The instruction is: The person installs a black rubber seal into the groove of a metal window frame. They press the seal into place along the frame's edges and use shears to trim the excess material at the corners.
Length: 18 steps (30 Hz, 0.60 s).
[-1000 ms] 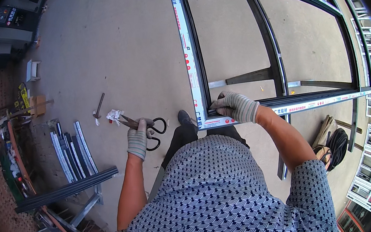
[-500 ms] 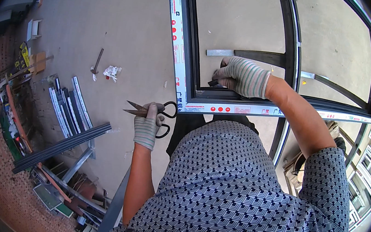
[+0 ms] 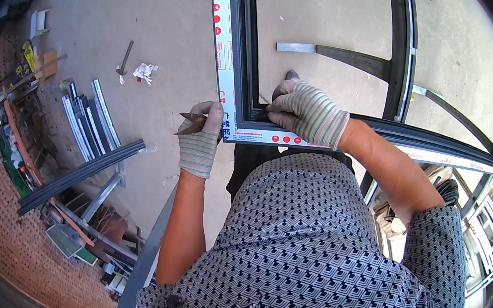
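My left hand (image 3: 198, 148), in a striped knit glove with grey fingertips, is closed around scissors (image 3: 188, 125). Their dark blades point left, while the handles are mostly hidden behind the hand. Just right of it lies the near left corner of a dark window frame (image 3: 245, 61) with printed white protective film on its outer faces. My right hand (image 3: 312, 110), gloved alike, reaches over the near rail into that corner. Its fingers are bent together on a black strip (image 3: 259, 112) lying along the inner edge; the fingertips partly cover it.
A dark middle bar (image 3: 400, 56) divides the frame. Beneath it, supports (image 3: 350, 62) show through the opening. On the floor at left lie a hammer (image 3: 125, 60), crumpled white scrap (image 3: 145, 72) and several long profiles (image 3: 92, 119). Stacked white frames (image 3: 487, 226) stand at right.
My right hand has shifted left and down into the frame's corner, with the black strip's loose end no longer showing. My left hand has risen with the scissors to beside the corner.
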### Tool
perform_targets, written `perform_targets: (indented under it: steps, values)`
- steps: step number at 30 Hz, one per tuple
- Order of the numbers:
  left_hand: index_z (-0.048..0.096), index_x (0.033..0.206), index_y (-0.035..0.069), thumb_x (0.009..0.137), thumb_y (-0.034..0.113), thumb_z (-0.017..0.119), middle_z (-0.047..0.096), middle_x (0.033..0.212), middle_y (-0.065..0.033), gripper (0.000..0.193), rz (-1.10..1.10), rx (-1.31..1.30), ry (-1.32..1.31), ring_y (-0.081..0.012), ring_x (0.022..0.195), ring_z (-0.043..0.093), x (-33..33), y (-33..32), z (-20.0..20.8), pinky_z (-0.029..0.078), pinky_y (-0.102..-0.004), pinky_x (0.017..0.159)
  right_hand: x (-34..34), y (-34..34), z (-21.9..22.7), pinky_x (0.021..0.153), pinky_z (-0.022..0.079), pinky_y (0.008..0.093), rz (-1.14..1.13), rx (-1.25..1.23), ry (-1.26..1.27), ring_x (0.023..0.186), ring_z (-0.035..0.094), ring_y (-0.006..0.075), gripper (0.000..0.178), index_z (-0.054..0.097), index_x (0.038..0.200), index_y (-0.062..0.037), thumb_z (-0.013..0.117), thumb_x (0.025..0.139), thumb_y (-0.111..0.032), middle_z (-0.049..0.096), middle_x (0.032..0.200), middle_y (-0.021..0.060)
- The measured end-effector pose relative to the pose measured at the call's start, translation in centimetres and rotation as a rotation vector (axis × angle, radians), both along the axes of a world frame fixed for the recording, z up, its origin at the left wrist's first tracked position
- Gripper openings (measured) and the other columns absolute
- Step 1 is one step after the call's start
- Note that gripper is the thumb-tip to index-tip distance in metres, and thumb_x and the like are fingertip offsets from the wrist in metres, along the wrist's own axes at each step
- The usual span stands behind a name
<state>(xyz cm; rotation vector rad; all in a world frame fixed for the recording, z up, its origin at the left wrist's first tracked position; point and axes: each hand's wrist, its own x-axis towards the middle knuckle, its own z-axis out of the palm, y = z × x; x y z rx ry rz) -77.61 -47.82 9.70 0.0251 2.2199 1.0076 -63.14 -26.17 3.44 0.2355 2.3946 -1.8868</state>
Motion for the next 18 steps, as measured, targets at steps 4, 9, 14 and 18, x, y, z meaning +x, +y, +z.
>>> perform_targets:
  steps: [4, 9, 14, 18]
  values:
    - [0.071, 0.113, 0.002, 0.098, 0.039, 0.080, 0.067, 0.091, -0.0003, 0.041, 0.022, 0.005, -0.017, -0.0084, 0.082, 0.061, -0.3, 0.8, -0.5, 0.052, -0.0269, 0.074, -0.4, -0.4, 0.2, 0.089, 0.053, 0.0426, -0.027, 0.116, 0.028, 0.096, 0.063, 0.0328, 0.015, 0.082, 0.100, -0.0033, 0.080, 0.092, -0.015, 0.067, 0.093, 0.0162]
    - [0.072, 0.114, -0.001, 0.097, 0.040, 0.081, 0.070, 0.098, -0.0030, 0.045, 0.098, 0.088, -0.104, -0.0110, 0.087, 0.063, -0.8, -0.1, -1.0, 0.054, -0.0286, 0.081, -1.1, -0.6, 1.0, 0.087, 0.053, 0.0435, 0.031, 0.066, -0.082, 0.094, 0.065, 0.0338, 0.017, 0.083, 0.099, -0.0041, 0.078, 0.092, -0.018, 0.068, 0.092, 0.0169]
    - [0.073, 0.115, -0.001, 0.095, 0.044, 0.083, 0.070, 0.099, -0.0035, 0.051, 0.119, 0.140, -0.163, -0.0117, 0.090, 0.065, -1.5, -1.1, -1.4, 0.054, -0.0298, 0.085, -2.5, -0.3, 1.5, 0.085, 0.056, 0.0414, 0.194, 0.020, -0.195, 0.090, 0.072, 0.0357, 0.020, 0.083, 0.105, -0.0054, 0.073, 0.096, -0.020, 0.074, 0.096, 0.0175]
    - [0.072, 0.116, -0.002, 0.093, 0.049, 0.083, 0.071, 0.100, -0.0041, 0.057, 0.086, 0.158, -0.181, -0.0119, 0.093, 0.065, -1.9, -1.8, -1.9, 0.054, -0.0300, 0.086, -3.5, 0.3, 1.8, 0.087, 0.057, 0.0398, 0.321, 0.028, -0.200, 0.092, 0.072, 0.0341, 0.020, 0.083, 0.108, -0.0041, 0.073, 0.096, -0.018, 0.076, 0.099, 0.0169]
